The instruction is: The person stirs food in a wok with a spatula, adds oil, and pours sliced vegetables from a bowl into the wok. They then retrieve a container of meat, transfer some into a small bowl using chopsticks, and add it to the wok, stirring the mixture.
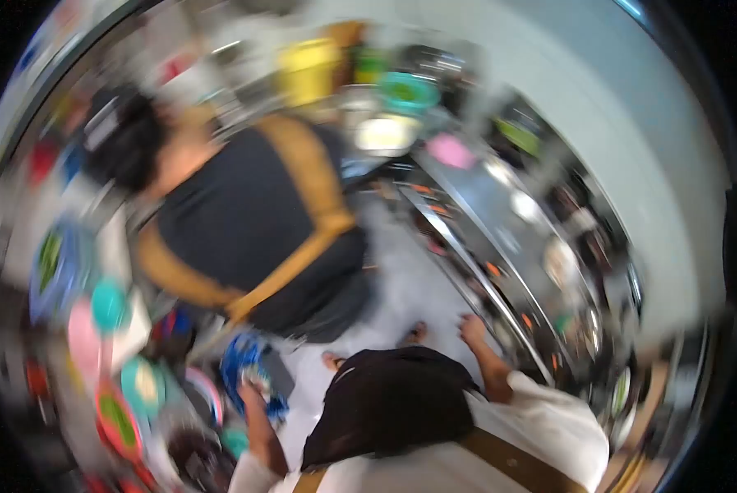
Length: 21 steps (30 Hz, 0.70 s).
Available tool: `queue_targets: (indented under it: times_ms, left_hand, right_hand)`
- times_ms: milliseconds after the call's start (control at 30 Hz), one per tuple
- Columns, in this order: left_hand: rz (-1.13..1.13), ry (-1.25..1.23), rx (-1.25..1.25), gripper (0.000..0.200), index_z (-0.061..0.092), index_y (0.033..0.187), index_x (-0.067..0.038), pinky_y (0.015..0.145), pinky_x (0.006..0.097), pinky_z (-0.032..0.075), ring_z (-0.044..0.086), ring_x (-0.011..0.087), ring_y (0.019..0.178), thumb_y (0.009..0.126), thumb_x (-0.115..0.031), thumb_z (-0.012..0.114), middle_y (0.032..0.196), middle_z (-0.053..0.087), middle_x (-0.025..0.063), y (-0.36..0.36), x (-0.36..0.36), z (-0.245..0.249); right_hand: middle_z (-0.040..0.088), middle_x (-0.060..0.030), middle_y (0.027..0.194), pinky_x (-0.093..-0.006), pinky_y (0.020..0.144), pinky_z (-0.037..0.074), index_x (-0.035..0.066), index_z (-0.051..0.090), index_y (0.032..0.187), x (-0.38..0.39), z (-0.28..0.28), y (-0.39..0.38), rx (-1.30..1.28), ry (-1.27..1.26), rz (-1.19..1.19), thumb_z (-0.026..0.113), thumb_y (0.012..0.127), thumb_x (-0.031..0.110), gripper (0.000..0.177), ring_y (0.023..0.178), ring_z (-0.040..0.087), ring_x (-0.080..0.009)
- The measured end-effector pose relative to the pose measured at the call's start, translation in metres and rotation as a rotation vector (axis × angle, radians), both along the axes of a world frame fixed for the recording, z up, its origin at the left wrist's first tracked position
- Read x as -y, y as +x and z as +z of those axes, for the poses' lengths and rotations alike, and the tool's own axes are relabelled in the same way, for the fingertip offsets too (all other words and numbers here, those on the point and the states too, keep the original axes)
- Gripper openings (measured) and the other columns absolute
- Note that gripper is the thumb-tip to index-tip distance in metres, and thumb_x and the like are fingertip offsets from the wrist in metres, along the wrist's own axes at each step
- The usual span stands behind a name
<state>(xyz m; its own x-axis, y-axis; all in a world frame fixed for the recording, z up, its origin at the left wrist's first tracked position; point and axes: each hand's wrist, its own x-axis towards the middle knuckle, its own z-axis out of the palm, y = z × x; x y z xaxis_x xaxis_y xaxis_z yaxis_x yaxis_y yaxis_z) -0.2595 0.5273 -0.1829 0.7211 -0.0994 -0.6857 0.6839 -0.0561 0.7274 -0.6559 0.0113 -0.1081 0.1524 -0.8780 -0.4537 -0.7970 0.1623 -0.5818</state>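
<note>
The whole view is blurred by motion. My left hand (pixel 253 396) hangs low at the left, over or against a blue and white crumpled bag or cloth (pixel 244 361); its fingers are smeared, so I cannot tell whether it grips this. Beside the metal counter edge (pixel 500 308), my right hand (pixel 472 330) hangs with its fingers loosely apart and nothing visible in it. A dark apron (pixel 393 394) covers my front between the two arms.
A person in a dark top with tan straps (pixel 245 214) bends over close ahead on the left. Bowls and baskets, one turquoise (pixel 144 386), crowd the left side. A yellow container (pixel 308 70) and a green bowl (pixel 409 92) stand at the back. Dishes line the right counter.
</note>
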Motion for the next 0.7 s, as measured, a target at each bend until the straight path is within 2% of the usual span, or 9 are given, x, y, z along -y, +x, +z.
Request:
queue_targets:
  times_ms: [33, 100, 167, 300, 367, 500, 633, 700]
  left_hand:
    - [-0.249, 0.089, -0.078, 0.036, 0.055, 0.118, -0.007, 0.068, 0.0313, 0.051, 0.061, 0.0186, 0.085, 0.092, -0.030, 0.047, 0.103, 0.063, 0.0100, -0.038, 0.035, -0.009]
    - [-0.582, 0.123, -0.166, 0.033, 0.055, 0.114, -0.007, 0.067, 0.0317, 0.050, 0.061, 0.0186, 0.083, 0.091, -0.029, 0.048, 0.099, 0.062, 0.0092, -0.096, 0.119, -0.021]
    - [-0.816, 0.144, -0.155, 0.030, 0.055, 0.110, -0.007, 0.066, 0.0321, 0.049, 0.060, 0.0186, 0.081, 0.091, -0.029, 0.049, 0.096, 0.061, 0.0084, -0.112, 0.181, -0.020]
    - [-1.059, 0.208, -0.049, 0.026, 0.056, 0.102, -0.007, 0.063, 0.0329, 0.047, 0.058, 0.0185, 0.076, 0.090, -0.029, 0.051, 0.089, 0.059, 0.0068, -0.100, 0.290, 0.013]
    - [-1.154, 0.237, -0.001, 0.024, 0.056, 0.098, -0.007, 0.061, 0.0333, 0.046, 0.058, 0.0185, 0.074, 0.089, -0.029, 0.052, 0.085, 0.058, 0.0059, -0.099, 0.339, 0.020]
    - [-1.404, 0.273, 0.068, 0.022, 0.057, 0.090, -0.007, 0.059, 0.0341, 0.044, 0.056, 0.0184, 0.070, 0.088, -0.028, 0.053, 0.078, 0.056, 0.0043, -0.111, 0.428, 0.020]
    - [-1.738, 0.308, 0.213, 0.021, 0.058, 0.082, -0.007, 0.056, 0.0350, 0.042, 0.055, 0.0183, 0.065, 0.087, -0.028, 0.055, 0.070, 0.054, 0.0027, -0.124, 0.497, -0.002]
    - [-1.952, 0.290, 0.327, 0.022, 0.058, 0.078, -0.007, 0.054, 0.0354, 0.041, 0.054, 0.0183, 0.063, 0.086, -0.027, 0.056, 0.067, 0.053, 0.0018, -0.129, 0.537, -0.027]
  right_hand:
    - [0.063, -0.0144, 0.067, -0.0340, 0.047, 0.049, 0.003, 0.064, 0.109, 0.014, -0.046, -0.023, -0.036, -0.073, 0.014, 0.053, 0.073, 0.007, 0.038, 0.048, 0.060, -0.0206]
    - [0.064, -0.0122, 0.065, -0.0329, 0.047, 0.051, 0.004, 0.065, 0.108, 0.015, -0.024, -0.027, 0.012, 0.035, -0.092, 0.049, 0.076, 0.007, 0.036, 0.051, 0.062, -0.0186]
    - [0.065, -0.0123, 0.069, -0.0309, 0.047, 0.052, 0.004, 0.065, 0.108, 0.025, -0.036, -0.047, -0.013, -0.030, -0.091, 0.047, 0.078, 0.007, 0.035, 0.052, 0.063, -0.0175]
    - [0.066, -0.0121, 0.072, -0.0300, 0.046, 0.052, 0.005, 0.065, 0.107, 0.047, -0.050, -0.102, 0.031, 0.077, -0.263, 0.045, 0.080, 0.008, 0.034, 0.054, 0.064, -0.0173]
    - [0.066, -0.0117, 0.076, -0.0306, 0.044, 0.052, 0.005, 0.065, 0.106, 0.055, -0.034, -0.131, 0.177, 0.309, -0.460, 0.045, 0.081, 0.009, 0.032, 0.054, 0.064, -0.0178]
    - [0.068, -0.0122, 0.079, -0.0296, 0.046, 0.052, 0.010, 0.066, 0.106, 0.053, -0.031, -0.186, 0.249, 0.329, -0.715, 0.046, 0.082, 0.009, 0.031, 0.053, 0.064, -0.0192]
    - [0.065, -0.0091, 0.076, -0.0286, 0.045, 0.052, 0.007, 0.065, 0.106, 0.033, -0.037, -0.219, 0.361, 0.286, -1.059, 0.045, 0.082, 0.009, 0.031, 0.055, 0.064, -0.0169]
    - [0.066, -0.0107, 0.082, -0.0299, 0.045, 0.051, 0.004, 0.063, 0.111, 0.011, -0.032, -0.231, 0.437, 0.221, -1.194, 0.044, 0.083, 0.011, 0.034, 0.055, 0.063, -0.0177]
